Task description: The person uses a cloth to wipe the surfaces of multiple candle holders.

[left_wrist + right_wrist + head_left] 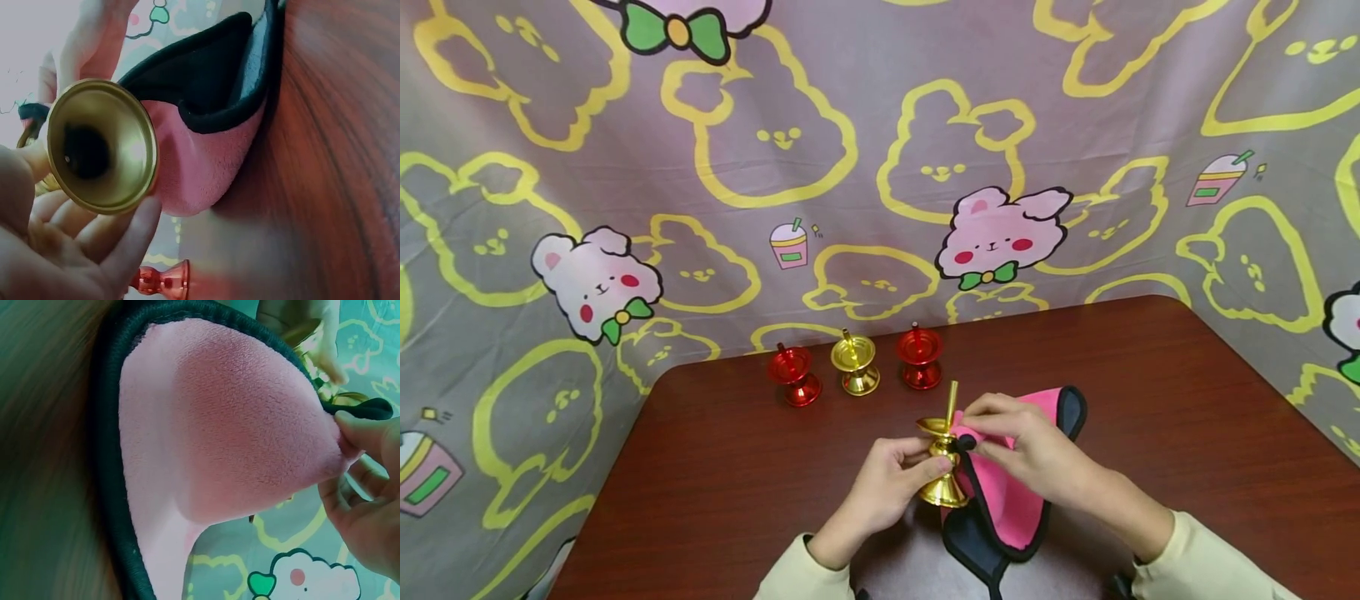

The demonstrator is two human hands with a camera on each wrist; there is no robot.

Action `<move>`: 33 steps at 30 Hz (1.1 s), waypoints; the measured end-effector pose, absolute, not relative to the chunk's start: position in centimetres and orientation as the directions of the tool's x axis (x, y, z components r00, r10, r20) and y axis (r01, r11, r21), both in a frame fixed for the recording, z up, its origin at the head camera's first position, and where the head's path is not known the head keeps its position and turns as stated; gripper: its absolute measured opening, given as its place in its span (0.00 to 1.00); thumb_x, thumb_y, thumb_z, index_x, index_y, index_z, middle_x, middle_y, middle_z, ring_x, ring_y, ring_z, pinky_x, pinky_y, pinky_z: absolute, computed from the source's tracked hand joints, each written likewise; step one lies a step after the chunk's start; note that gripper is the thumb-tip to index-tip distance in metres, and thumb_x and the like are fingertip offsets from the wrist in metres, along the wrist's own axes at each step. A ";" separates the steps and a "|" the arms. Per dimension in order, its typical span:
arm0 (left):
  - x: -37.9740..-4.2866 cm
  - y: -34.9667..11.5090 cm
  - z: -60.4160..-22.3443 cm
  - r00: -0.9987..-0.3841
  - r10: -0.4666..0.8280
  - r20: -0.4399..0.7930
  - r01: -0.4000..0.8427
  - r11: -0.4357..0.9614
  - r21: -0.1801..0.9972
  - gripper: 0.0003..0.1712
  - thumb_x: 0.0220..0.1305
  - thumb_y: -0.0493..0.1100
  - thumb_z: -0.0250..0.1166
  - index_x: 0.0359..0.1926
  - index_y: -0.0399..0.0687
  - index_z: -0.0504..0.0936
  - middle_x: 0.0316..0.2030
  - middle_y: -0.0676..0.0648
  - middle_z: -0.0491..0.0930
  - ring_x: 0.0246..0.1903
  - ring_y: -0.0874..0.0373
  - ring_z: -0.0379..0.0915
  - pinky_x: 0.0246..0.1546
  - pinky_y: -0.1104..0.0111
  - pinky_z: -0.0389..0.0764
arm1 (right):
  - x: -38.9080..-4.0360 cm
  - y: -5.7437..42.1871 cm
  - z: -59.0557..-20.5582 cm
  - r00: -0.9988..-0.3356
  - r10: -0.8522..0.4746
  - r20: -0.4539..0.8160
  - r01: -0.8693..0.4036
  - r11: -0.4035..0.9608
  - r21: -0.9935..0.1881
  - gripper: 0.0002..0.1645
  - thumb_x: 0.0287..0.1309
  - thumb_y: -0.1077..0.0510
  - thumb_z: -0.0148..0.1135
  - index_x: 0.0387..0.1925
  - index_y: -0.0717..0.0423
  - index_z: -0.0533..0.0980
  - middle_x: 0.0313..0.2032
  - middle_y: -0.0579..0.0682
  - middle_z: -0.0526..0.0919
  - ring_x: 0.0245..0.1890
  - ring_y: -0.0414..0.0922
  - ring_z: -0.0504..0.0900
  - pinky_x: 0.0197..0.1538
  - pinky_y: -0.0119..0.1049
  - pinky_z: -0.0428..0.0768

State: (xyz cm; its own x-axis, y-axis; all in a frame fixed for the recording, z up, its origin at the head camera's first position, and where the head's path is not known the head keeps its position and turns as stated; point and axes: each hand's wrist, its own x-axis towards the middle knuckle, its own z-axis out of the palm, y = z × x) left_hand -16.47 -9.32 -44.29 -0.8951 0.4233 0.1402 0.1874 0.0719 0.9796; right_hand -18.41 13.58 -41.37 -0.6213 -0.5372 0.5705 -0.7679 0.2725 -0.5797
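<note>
In the head view my left hand (891,483) grips a shiny gold candle holder (945,492) by its narrow stem, holding it nearly upright above the table. Its round hollow base (103,147) faces the left wrist camera. My right hand (1030,442) pinches a bunched part of a pink cloth (1011,492) with black edging against the holder, just below its dish. The rest of the cloth hangs down toward the table. Seen from the right wrist, the fuzzy pink side (244,425) spreads out from between my thumb and fingers.
Toward the back of the brown table (715,467) stand a red candle holder (793,375), a gold one (855,364) and another red one (920,358) in a row. Behind them hangs a patterned curtain (865,167) with cartoon animals.
</note>
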 end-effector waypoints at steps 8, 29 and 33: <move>-16.2 -8.6 -43.7 -0.937 0.295 0.185 0.282 0.332 0.900 0.11 0.60 0.44 0.74 0.39 0.41 0.90 0.30 0.51 0.88 0.28 0.69 0.78 0.28 0.75 0.78 | -18.0 12.9 -41.0 -0.635 -0.537 0.556 -0.772 0.426 -0.471 0.21 0.46 0.73 0.76 0.44 0.53 0.87 0.42 0.42 0.81 0.42 0.39 0.78 0.42 0.32 0.82; -16.5 -9.2 -43.5 -0.837 0.315 0.448 0.537 0.631 0.560 0.17 0.55 0.60 0.74 0.34 0.52 0.86 0.22 0.59 0.82 0.21 0.71 0.74 0.22 0.76 0.73 | -17.9 12.8 -41.2 -0.694 -0.458 0.555 -0.719 0.425 -0.549 0.22 0.50 0.72 0.74 0.47 0.55 0.85 0.42 0.40 0.81 0.41 0.38 0.78 0.40 0.30 0.81; -16.9 -10.2 -43.3 -0.885 0.369 0.285 0.403 0.298 0.865 0.16 0.63 0.47 0.72 0.47 0.41 0.86 0.35 0.49 0.87 0.32 0.66 0.80 0.35 0.69 0.82 | -18.6 14.3 -41.3 -0.673 -0.462 0.577 -0.723 0.245 -0.646 0.23 0.52 0.73 0.72 0.49 0.54 0.84 0.45 0.43 0.83 0.44 0.41 0.80 0.44 0.29 0.81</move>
